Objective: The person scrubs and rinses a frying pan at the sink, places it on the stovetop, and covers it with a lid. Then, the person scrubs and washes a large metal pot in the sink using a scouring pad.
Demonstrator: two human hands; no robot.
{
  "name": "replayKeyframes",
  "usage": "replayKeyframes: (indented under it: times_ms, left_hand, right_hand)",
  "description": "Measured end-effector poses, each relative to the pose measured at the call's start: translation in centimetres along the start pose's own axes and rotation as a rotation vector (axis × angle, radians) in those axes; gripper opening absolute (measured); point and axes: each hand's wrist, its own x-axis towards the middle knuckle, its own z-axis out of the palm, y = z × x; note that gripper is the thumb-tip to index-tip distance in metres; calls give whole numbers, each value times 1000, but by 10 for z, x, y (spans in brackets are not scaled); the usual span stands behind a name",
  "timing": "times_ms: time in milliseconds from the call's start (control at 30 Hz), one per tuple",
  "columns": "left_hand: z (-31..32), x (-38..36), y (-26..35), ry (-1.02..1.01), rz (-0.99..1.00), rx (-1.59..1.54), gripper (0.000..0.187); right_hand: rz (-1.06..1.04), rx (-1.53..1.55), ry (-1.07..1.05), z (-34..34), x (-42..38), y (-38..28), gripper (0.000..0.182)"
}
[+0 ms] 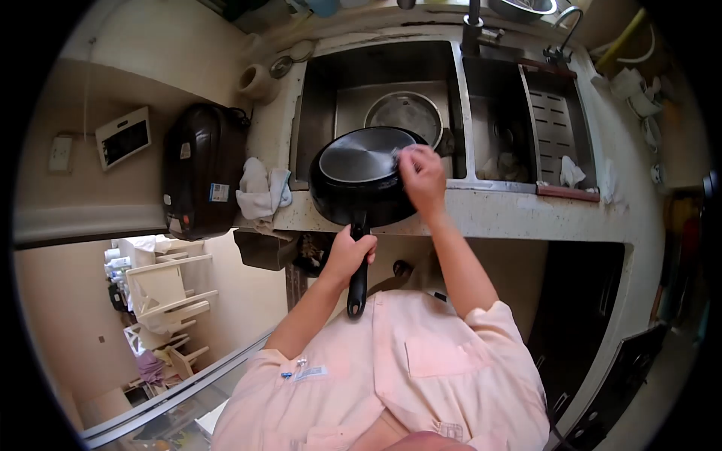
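A black frying pan (363, 161) is held bottom up over the front edge of the large sink, its round metal base facing me. My left hand (352, 254) wraps around the pan's black handle (357, 289), which points toward my body. At the right edge of the base, my right hand (423, 174) is closed, fingers pressed against the metal. A small greyish bit shows at its fingertips, blurred, and I cannot make out what it is. Behind the pan, a round metal basin (404, 114) lies in the large sink (338, 71), partly hidden by the pan.
A smaller sink (489, 105) with a slotted drain tray (551, 113) adjoins on the right, below the faucet (472, 34). White cloths (262, 188) lie on the counter at left, beside a black appliance (197, 169). A clay-coloured jar (256, 81) stands by the sink's left edge.
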Motion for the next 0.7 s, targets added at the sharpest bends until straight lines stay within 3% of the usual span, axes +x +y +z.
replayKeyframes:
  times_ms: [100, 200, 267, 333, 367, 467, 500, 600, 667, 700]
  left_hand:
    - [0, 1, 0, -19, -13, 19, 13]
    - [2, -5, -5, 11, 7, 5, 11]
    - [-2, -1, -11, 5, 12, 19, 10]
    - [-4, -4, -14, -15, 24, 33, 11]
    - [-3, -6, -14, -24, 36, 62, 10]
    - [-4, -8, -17, -1, 26, 42, 10]
    - [-7, -10, -19, -6, 23, 43, 11]
    - [-8, -10, -16, -38, 39, 47, 12]
    - [-8, -13, -18, -9, 16, 34, 12]
    - [-7, -11, -17, 1, 13, 28, 12]
  right_hand:
    - [-210, -247, 104, 8, -17, -28, 10]
    - [-446, -204, -40, 12, -34, -40, 9]
    - [-95, -158, -40, 3, -5, -4, 16]
    - [29, -151, 76, -1, 10, -2, 20]
    - [-14, -237, -60, -2, 2, -9, 15]
    - [-425, -264, -7, 11, -39, -52, 8]
    - [-433, -227, -25, 10, -33, -37, 8]
    - [33, 5, -41, 1, 17, 20, 15]
    - [54, -90, 53, 1, 16, 25, 19]
    - [-42, -183, 54, -1, 4, 2, 16]
